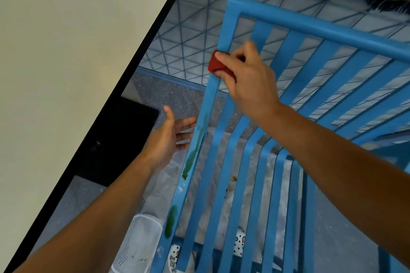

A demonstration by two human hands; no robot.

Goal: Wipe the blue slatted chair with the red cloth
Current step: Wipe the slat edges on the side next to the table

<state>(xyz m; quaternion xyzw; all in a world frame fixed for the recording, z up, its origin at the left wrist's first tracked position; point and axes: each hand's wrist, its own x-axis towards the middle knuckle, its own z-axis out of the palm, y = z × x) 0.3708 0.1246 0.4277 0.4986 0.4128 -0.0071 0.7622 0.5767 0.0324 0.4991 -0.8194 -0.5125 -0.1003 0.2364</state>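
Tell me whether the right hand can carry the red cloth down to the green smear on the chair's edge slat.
Probably yes: right hand presses red cloth on that blue slat, green smear below, nothing between.

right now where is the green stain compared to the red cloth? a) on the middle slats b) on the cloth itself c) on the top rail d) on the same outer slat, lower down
d: the green stain runs down the outer slat, well below where the right hand presses the red cloth.
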